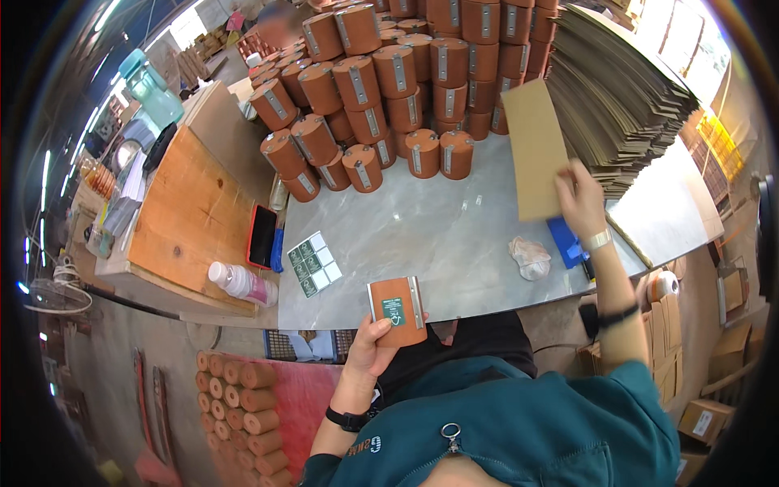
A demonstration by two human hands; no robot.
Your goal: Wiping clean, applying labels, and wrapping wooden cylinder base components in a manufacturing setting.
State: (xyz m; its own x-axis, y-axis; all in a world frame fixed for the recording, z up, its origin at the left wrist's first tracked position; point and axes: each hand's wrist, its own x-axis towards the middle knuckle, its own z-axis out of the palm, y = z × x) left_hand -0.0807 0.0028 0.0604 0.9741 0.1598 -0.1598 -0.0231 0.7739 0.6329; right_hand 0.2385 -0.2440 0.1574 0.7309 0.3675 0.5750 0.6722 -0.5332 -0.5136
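Observation:
Near the table's front edge, my left hand (367, 351) is closed around a reddish-brown cylinder (408, 331), with a green label and a metal strip on its side. My right hand (579, 199) pinches the lower right edge of a flat tan cardboard sheet (534, 154), held up over the table's right side. Beside that sheet rises a tall stack of cardboard sheets (625, 101). A sheet of green and white stickers (315, 264) lies left of the held cylinder. Similar cylinders with metal strips (357, 85) are piled at the back of the grey table (406, 227).
A crumpled whitish wad (530, 258) and a blue object (564, 242) lie near my right hand. At left are a red-edged black phone (261, 235), a white bottle (243, 282) and a wooden box (182, 211). Plain cylinders (243, 406) sit below left. A person (278, 28) is behind the pile.

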